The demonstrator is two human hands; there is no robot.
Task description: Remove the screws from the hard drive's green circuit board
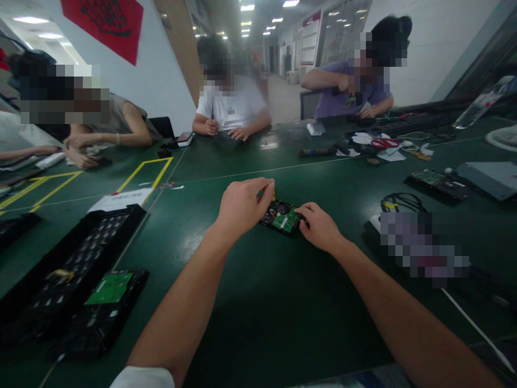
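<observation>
A hard drive (286, 220) lies on the green table with its green circuit board facing up. My left hand (244, 203) is over its far left edge, thumb and fingertips pinched together. A small yellow piece (274, 192) shows just under those fingertips; most of it is hidden. On the other side, my right hand (318, 225) grips the drive's right edge, with the index finger resting near the board's corner and the thumb at the side.
To the left stands a long black slotted tray (86, 248), with another hard drive (109, 302) in front. On the right are a cable bundle (403, 202), a further drive (438, 184) and a grey box (490, 178). Several people sit across the table (250, 291).
</observation>
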